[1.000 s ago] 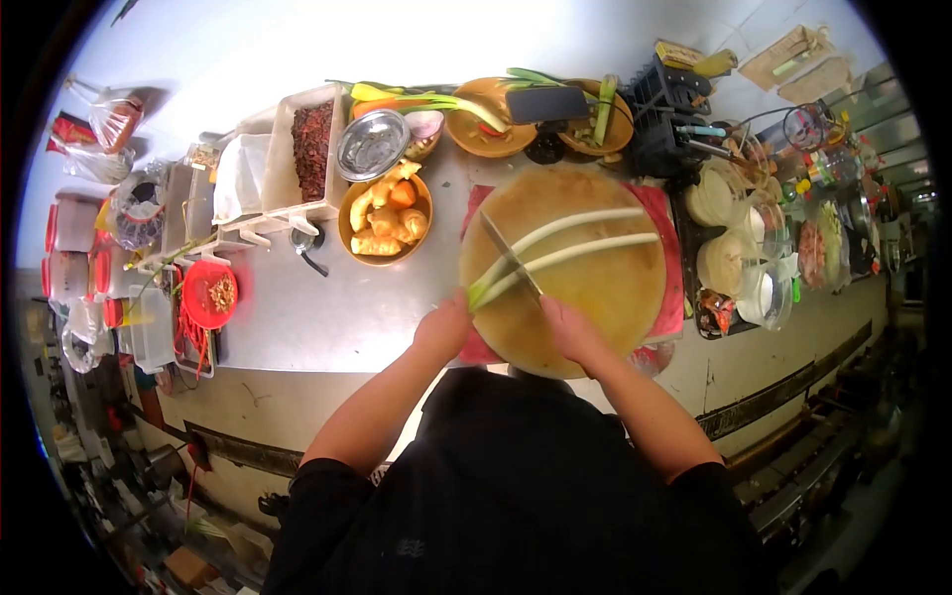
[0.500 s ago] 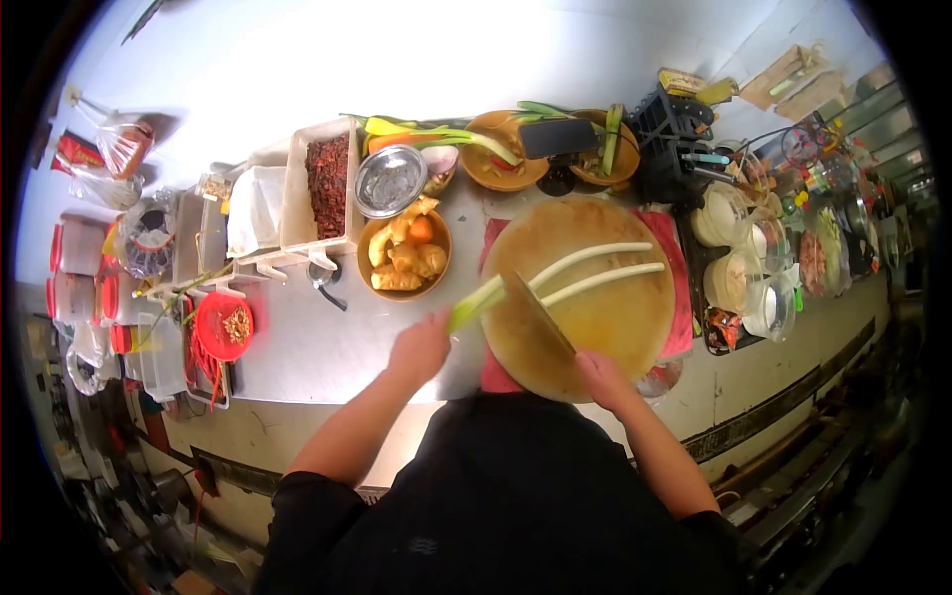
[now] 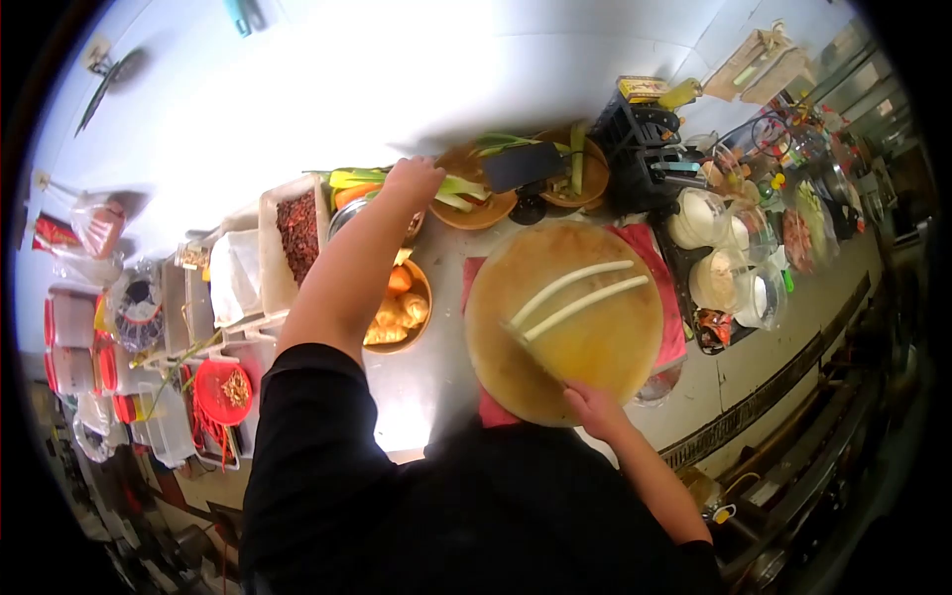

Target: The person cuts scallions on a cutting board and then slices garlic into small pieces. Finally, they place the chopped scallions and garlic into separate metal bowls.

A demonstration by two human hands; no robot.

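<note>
My right hand [image 3: 592, 407] grips the handle of a knife [image 3: 535, 358], whose blade lies slanted over the lower left of a round cutting board [image 3: 605, 347]. Two long white stalks [image 3: 585, 303] rest side by side on the board, close to the blade's tip. Stretched out to the back, my left hand [image 3: 413, 178] is over the green-and-white stalks [image 3: 460, 186] beside a wooden bowl [image 3: 476, 216]; its fingers look bent, and what they hold, if anything, is hidden.
A bowl of ginger [image 3: 402, 315] stands left of the board, under my left forearm. Farther left is a bin of dried red chillies [image 3: 297, 234]. Dark phone-like object [image 3: 524, 167] stands behind the board. Tubs of seasoning [image 3: 716, 278] sit at the right, on a red cloth's [image 3: 659, 288] far side.
My left hand has moved from the board's left edge to the back, and the green end it held is gone from the board. The knife now lies lower and farther left; the view has shifted.
</note>
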